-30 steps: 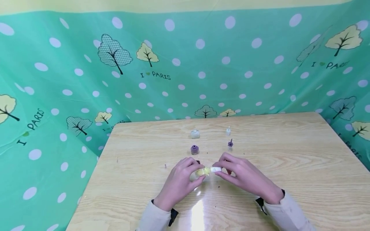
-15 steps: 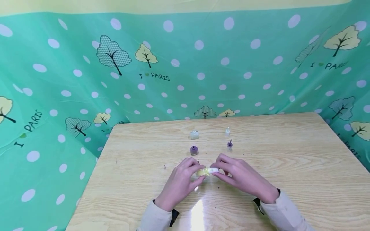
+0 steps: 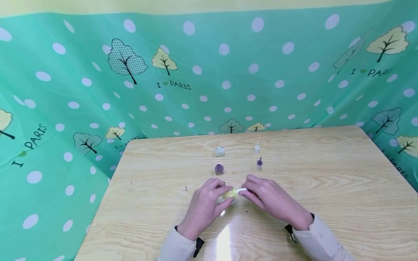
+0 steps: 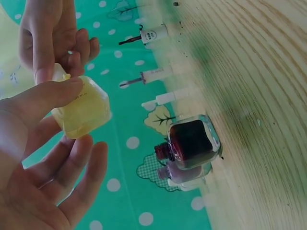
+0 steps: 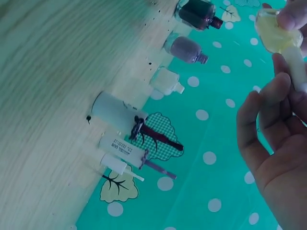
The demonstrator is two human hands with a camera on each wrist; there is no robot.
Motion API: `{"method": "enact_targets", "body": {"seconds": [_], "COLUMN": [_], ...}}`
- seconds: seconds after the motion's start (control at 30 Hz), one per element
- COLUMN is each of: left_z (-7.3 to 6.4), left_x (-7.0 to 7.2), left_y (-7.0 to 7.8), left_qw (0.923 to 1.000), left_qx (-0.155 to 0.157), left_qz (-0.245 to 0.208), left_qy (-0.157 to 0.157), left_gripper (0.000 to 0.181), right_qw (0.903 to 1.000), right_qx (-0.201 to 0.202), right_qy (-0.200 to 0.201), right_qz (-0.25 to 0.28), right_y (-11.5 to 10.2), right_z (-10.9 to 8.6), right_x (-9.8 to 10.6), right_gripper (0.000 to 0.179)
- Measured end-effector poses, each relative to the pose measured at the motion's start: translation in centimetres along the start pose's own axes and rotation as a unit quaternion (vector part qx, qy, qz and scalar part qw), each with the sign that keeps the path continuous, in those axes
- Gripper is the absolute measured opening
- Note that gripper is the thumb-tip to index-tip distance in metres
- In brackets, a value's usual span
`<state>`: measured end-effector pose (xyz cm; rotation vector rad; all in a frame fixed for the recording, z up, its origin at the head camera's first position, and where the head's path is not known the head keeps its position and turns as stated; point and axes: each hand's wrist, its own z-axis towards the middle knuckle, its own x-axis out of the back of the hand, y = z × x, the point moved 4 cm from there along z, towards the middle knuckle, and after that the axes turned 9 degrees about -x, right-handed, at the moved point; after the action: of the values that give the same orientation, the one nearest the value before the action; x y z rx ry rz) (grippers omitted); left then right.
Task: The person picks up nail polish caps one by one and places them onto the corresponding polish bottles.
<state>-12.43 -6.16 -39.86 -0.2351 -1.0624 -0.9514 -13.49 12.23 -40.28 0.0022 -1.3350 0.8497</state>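
Fingers of the right hand have been shifted a little along the slim white cap since the earlier head view. That cap is pinched, and the yellow see-through glass bottle, held up over the pale wooden worktop, is gripped by the left hand. Beyond, a dark red glass bottle, a purple glass bottle and a whitish glass bottle are left uncapped near three white-handled brushes. Likely, the cap is being unscrewed; next, a straight, gentle pull would be needed.
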Motion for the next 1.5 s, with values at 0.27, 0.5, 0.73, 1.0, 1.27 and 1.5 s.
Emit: {"method": "enact_targets", "body": {"seconds": [0.27, 0.5, 0.73, 1.0, 1.27, 1.5], "left_z": [0.3, 0.2, 0.1, -0.1, -0.5, -0.8], "left_x": [0.1, -0.2, -0.1, 0.1, 0.3, 0.4], "left_y": [0.2, -0.3, -0.7, -0.5, -0.2, 0.3], "left_qw": [0.9999, 0.9999, 0.999, 0.9987, 0.9996, 0.9992], "left_qx": [-0.009, 0.008, 0.041, 0.045, 0.025, 0.0], "left_qz": [0.004, 0.01, 0.006, -0.018, -0.001, 0.008], "left_qy": [0.01, 0.0, -0.017, -0.017, 0.014, 0.04], "left_gripper": [0.028, 0.028, 0.027, 0.023, 0.025, 0.028], "right_qw": [0.9997, 0.9989, 0.9977, 0.9955, 0.9978, 0.9988], "right_qx": [-0.019, -0.034, 0.033, 0.066, 0.035, -0.018], "right_qy": [0.013, 0.013, 0.052, 0.051, 0.035, 0.008], "right_qz": [-0.004, 0.028, 0.028, 0.045, 0.043, 0.044], "right_y": [-0.1, 0.0, -0.2, -0.4, -0.5, -0.4], "right_z": [0.3, 0.0, -0.4, -0.5, -0.5, -0.6], "right_x": [0.0, 0.1, 0.5, 0.4, 0.0, -0.5], "right_gripper": [0.026, 0.016, 0.035, 0.03, 0.015, 0.012]}}
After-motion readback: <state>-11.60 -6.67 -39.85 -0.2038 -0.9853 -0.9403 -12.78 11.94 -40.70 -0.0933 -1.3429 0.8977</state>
